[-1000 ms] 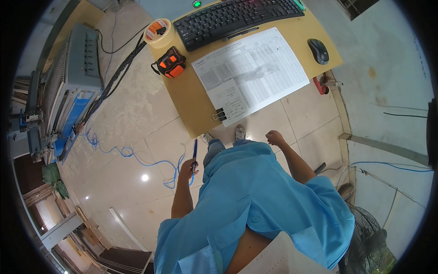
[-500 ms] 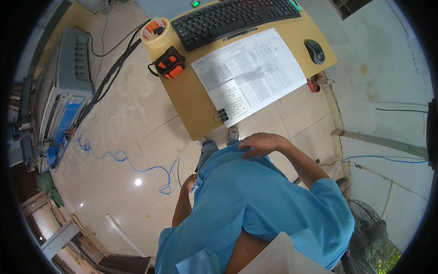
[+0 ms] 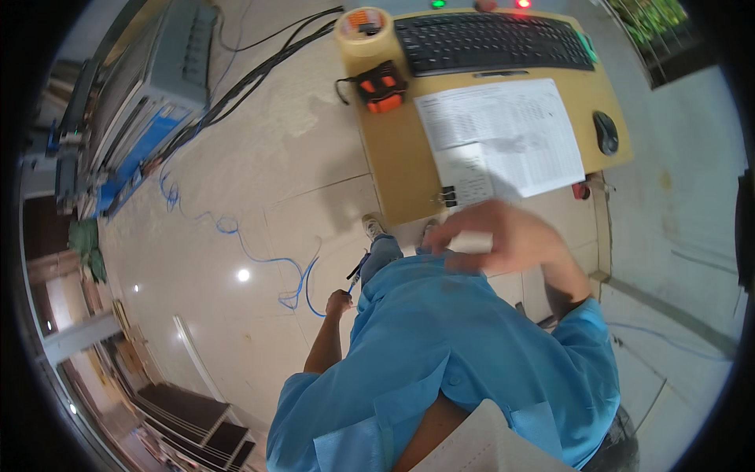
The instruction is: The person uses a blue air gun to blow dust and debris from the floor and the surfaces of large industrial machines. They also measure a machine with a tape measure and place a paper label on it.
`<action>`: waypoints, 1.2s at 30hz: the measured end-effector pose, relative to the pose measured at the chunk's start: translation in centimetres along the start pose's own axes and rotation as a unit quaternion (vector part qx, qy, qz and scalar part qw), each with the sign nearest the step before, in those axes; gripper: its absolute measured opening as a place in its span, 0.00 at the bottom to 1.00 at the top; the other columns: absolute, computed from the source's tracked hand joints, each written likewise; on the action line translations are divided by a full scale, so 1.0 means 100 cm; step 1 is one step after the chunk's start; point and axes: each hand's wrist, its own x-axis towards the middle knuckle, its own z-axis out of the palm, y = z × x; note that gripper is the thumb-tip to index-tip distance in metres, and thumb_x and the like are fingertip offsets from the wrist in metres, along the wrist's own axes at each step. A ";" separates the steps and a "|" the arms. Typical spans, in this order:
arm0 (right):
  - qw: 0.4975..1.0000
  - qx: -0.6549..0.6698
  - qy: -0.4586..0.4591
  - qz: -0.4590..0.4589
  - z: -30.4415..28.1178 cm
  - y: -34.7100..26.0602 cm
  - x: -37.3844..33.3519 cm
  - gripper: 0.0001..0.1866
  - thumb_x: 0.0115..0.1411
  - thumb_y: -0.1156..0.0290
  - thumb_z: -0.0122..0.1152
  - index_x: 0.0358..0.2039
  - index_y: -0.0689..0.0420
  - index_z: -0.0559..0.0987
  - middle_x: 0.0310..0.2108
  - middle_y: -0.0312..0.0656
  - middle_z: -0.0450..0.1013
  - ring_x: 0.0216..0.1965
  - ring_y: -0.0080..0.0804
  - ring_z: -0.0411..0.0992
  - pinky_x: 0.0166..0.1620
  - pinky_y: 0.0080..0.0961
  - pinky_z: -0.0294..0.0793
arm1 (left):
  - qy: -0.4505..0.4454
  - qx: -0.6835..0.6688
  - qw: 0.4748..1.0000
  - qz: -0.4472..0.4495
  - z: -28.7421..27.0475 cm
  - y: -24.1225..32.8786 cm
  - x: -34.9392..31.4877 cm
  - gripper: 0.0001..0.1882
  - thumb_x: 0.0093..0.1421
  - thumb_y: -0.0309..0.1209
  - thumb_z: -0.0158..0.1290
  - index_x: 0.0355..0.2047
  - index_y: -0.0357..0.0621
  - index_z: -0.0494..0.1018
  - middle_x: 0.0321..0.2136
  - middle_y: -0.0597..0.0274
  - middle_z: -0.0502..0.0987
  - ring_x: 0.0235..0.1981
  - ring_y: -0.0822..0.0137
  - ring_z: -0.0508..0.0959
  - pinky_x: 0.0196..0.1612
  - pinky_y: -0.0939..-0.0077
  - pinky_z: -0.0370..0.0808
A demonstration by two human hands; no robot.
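Note:
Low at my left side, my left hand (image 3: 340, 302) is closed around a slim dark-and-blue thing (image 3: 358, 269) that sticks out past the fingers; its kind is unclear. A thin blue cable (image 3: 303, 279) loops over the floor up to that hand. My right hand (image 3: 503, 236), smeared by motion, is raised in front of my blue shirt, thumb and fingers apart with nothing seen between them. Just beyond it, printed sheets (image 3: 543, 145) lie on a tan table (image 3: 397, 177), with a smaller slip (image 3: 472, 175) and a black binder clip (image 3: 447, 196) at the near corner.
On the table are a tape roll (image 3: 366, 39), an orange-and-black tape measure (image 3: 381, 86), a black keyboard (image 3: 495, 43), a pen (image 3: 502, 73) and a mouse (image 3: 605, 132). A grey-and-blue machine (image 3: 161, 86) stands left, with black cables (image 3: 259, 75) beside it. A wall (image 3: 692, 157) bounds the right.
My right hand has lifted off the shirt toward the table's near edge, its fingers spreading. The view has shifted, so the table appears farther right. The thing in my left hand now shows more.

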 end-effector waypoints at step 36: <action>0.897 0.266 0.268 0.231 0.124 0.112 0.525 0.31 0.58 0.62 0.61 0.59 0.57 0.63 0.43 0.48 0.73 0.38 0.33 0.76 0.36 0.26 0.78 | -0.186 -0.182 0.750 0.608 -0.585 0.386 0.100 0.16 0.67 0.38 0.52 0.41 0.35 0.76 0.35 0.52 0.81 0.39 0.60 0.81 0.44 0.68 0.75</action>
